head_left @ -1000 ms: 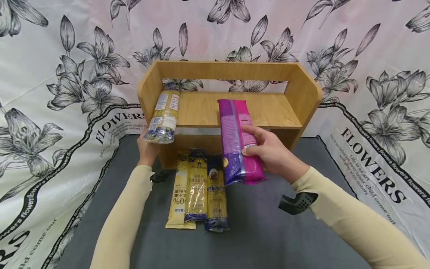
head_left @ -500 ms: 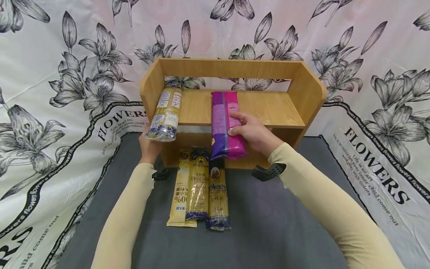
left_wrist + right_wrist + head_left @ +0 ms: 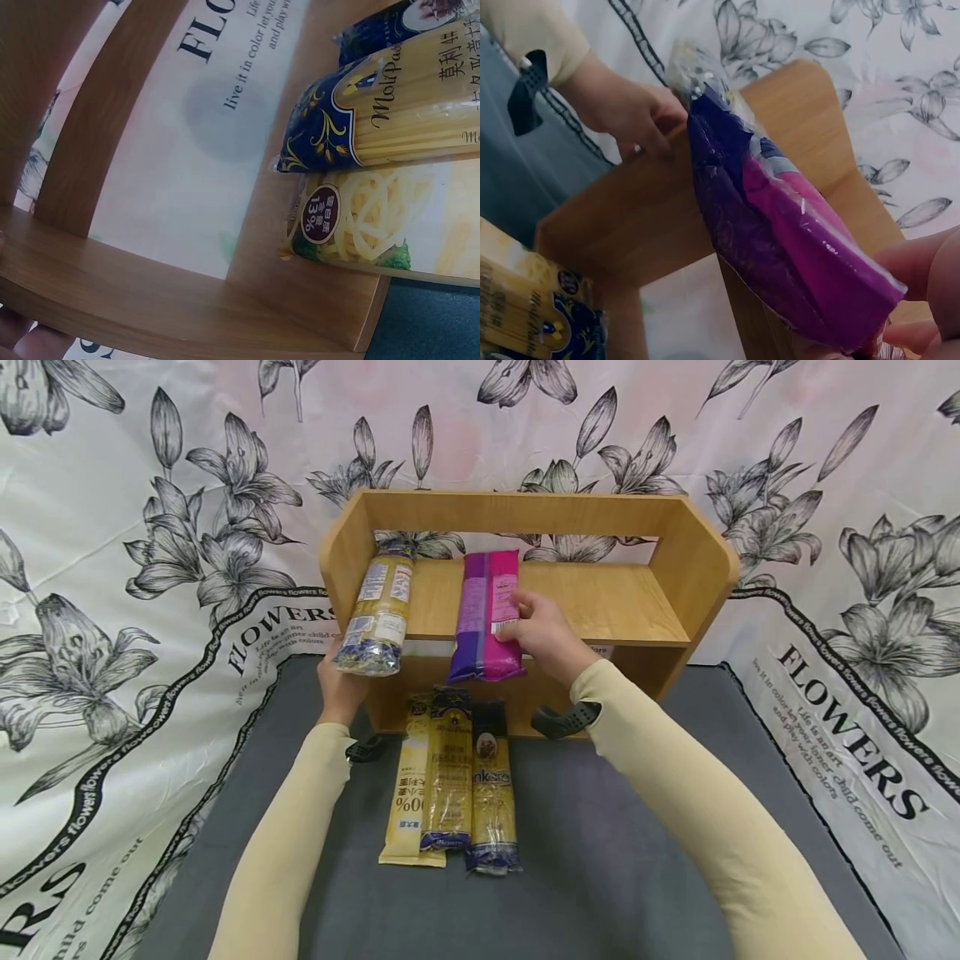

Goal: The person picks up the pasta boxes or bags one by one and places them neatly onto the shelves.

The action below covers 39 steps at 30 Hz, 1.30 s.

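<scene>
My right hand (image 3: 549, 639) pinches the right side of a pink and purple packet (image 3: 487, 618), which lies over the middle-left of the upper board of the wooden shelf (image 3: 600, 602). In the right wrist view that packet (image 3: 795, 240) fills the centre, its purple end foremost. At the shelf's left side, my left hand (image 3: 342, 685) grips the edge of the side panel, as the right wrist view shows with the left hand (image 3: 634, 112). Just above this hand, a clear packet of pasta (image 3: 378, 614) rests against the left panel with its near end past the board's edge.
Three yellow pasta packets lie side by side before the shelf: a pale yellow one (image 3: 408, 802), a blue-ended one (image 3: 448, 777) and a dark-topped one (image 3: 492, 802). Their far ends reach the shelf's lower part. Dark grey cloth (image 3: 600, 860) covers the table; a flower-printed curtain (image 3: 225, 502) hangs behind.
My right hand has carried the pink and purple packet left and back, from in front of the shelf to over its upper board. The left hand keeps its place at the side panel.
</scene>
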Each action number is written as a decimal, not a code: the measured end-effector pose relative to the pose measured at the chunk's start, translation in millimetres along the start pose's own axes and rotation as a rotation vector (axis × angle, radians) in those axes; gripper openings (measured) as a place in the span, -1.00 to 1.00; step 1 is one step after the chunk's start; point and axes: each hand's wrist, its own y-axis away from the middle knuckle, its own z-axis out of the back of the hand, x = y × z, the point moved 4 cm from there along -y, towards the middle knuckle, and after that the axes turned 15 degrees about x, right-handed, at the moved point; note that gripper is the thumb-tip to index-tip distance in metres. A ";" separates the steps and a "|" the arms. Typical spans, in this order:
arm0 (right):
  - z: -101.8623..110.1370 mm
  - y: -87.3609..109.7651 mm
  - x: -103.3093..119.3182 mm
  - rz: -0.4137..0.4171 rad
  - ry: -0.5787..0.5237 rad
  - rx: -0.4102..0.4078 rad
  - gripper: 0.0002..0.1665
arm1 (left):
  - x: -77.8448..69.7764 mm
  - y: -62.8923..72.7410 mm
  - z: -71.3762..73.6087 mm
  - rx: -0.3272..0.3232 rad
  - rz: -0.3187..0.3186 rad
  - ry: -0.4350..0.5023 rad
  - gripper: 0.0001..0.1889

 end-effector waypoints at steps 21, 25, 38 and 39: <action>10.0 1.5 4.9 -0.072 0.203 -0.007 -0.12 | -0.1 0.6 -2.3 0.033 0.039 0.066 -0.51; 16.2 8.7 8.3 -0.066 0.248 -0.017 -0.13 | 1.4 0.5 -2.2 0.040 0.049 0.100 -0.50; 8.8 29.8 19.1 0.120 0.560 0.024 -0.14 | -3.1 1.8 -1.5 0.023 0.018 0.056 -0.52; 5.5 30.2 18.3 0.142 0.607 0.034 -0.14 | -3.1 1.8 -1.8 0.024 0.021 0.059 -0.52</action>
